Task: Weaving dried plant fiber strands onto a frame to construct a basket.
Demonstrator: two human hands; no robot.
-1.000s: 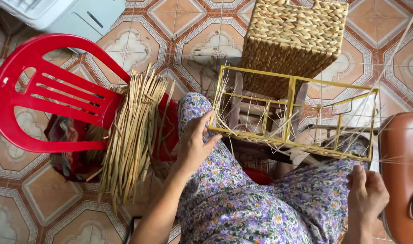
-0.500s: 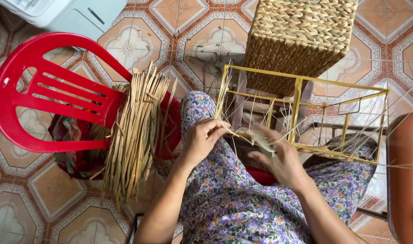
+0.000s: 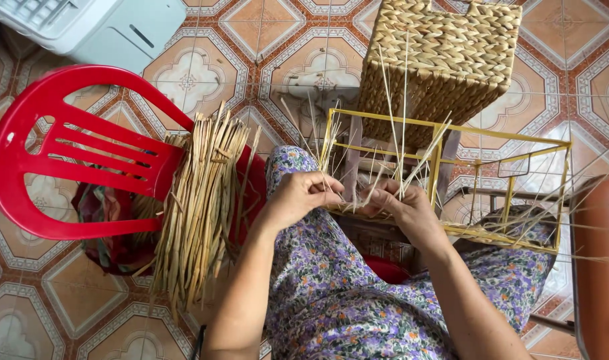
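A yellow wire basket frame rests across my lap, over purple flowered trousers. Thin dry straw strands stick up from its near left edge. My left hand pinches strands at that edge, fingers closed on them. My right hand sits right beside it, fingers curled around the same bunch of strands at the frame's rail. The two hands almost touch.
A thick bundle of dry reeds lies on a red plastic chair to my left. A finished woven basket stands beyond the frame. A white appliance is at top left, a brown object at the right edge.
My right hand came up from my right knee to the frame's near left edge and met my left hand. Both now grip the strands there.
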